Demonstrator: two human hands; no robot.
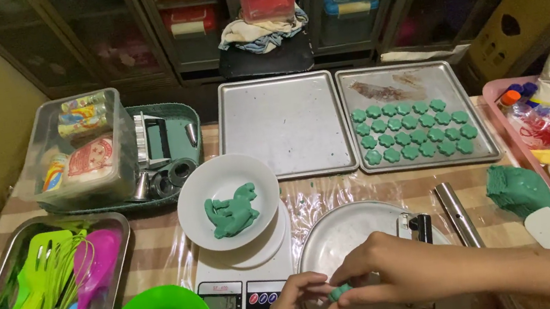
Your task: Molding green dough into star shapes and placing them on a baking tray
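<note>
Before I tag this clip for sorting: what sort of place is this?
Likely a home baking table: a baking tray of green cookie shapes, a kitchen scale bearing a white bowl, and both hands pinching green dough.

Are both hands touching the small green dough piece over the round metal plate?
Touching. The head view shows the left hand and right hand pinching the small green dough piece between their fingertips, above the round metal plate.

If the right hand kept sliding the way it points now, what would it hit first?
The right hand points left, and its fingertips already meet the left hand at the small green dough piece. Past that, probably the kitchen scale; depth is unclear.
</note>
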